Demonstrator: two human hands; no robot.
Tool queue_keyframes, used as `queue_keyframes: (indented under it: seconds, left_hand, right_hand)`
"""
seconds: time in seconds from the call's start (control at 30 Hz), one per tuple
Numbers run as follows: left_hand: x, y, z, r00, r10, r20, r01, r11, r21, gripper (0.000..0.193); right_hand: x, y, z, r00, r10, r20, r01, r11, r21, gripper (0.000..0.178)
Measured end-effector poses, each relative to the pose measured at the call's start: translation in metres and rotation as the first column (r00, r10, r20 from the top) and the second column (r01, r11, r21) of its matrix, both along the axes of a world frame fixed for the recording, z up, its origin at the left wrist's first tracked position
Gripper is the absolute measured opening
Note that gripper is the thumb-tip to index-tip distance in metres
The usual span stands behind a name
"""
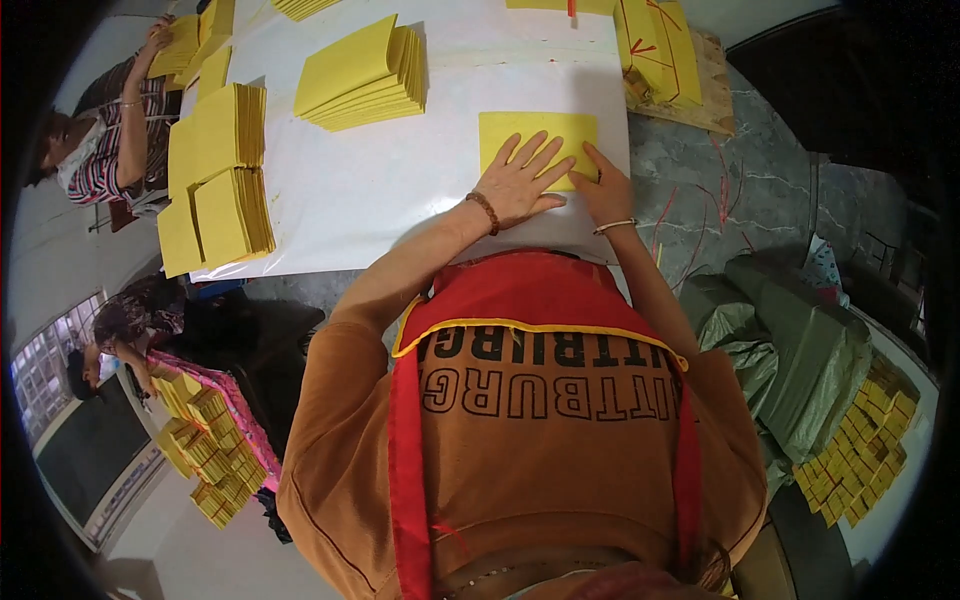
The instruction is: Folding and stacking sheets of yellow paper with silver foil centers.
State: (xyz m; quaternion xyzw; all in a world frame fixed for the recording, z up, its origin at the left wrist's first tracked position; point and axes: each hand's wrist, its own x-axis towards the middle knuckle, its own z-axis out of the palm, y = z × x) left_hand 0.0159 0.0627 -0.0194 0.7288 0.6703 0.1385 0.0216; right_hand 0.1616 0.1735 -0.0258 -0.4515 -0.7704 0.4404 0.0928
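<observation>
A yellow paper sheet, or a thin stack of them, lies on the white-covered table right in front of me. My left hand rests flat across its lower left part, palm down with the fingers spread. At its right edge is my right hand, touching the paper with thumb and forefinger apart; its other fingers are partly hidden. Farther left stands a fanned stack of folded yellow paper. More yellow stacks line the table's left edge.
Red-tied yellow bundles sit on a wooden board beyond the table's right edge. Red strings lie on the grey floor. Green wrapped bundles are at my right. One co-worker handles yellow paper at far left; another is below.
</observation>
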Motion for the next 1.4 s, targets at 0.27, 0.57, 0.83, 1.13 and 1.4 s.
queue_keyframes:
  seconds: [0.27,0.57,0.83,1.13,1.4]
  left_hand:
    - [-0.002,0.000,-0.006,0.999,-0.018,-0.036,0.014,0.994,-0.108,0.058]
    - [-0.006,-0.001,-0.001,0.981,0.008,0.194,-0.006,1.000,-0.012,0.057]
    - [0.010,0.003,-0.006,0.914,-0.005,-0.405,0.064,0.989,0.130,0.048]
    - [-0.076,0.002,0.116,0.859,0.108,0.501,-0.140,0.990,0.028,0.056]
    - [-0.225,-0.048,0.105,0.912,0.396,-0.104,-0.315,0.840,0.441,0.048]
  right_hand:
    - [0.015,-0.034,0.013,0.945,0.265,0.189,-0.324,0.714,0.620,0.060]
    - [0.026,-0.039,-0.018,0.881,0.394,0.262,-0.468,0.643,0.607,0.066]
    - [0.024,0.001,-0.010,0.820,-0.117,-0.560,-0.135,0.911,-0.389,0.044]
    - [0.022,0.006,-0.011,0.601,-0.577,-0.552,0.199,0.778,-0.596,0.038]
    - [-0.005,0.003,-0.016,0.714,-0.470,-0.519,0.221,0.854,-0.470,0.027]
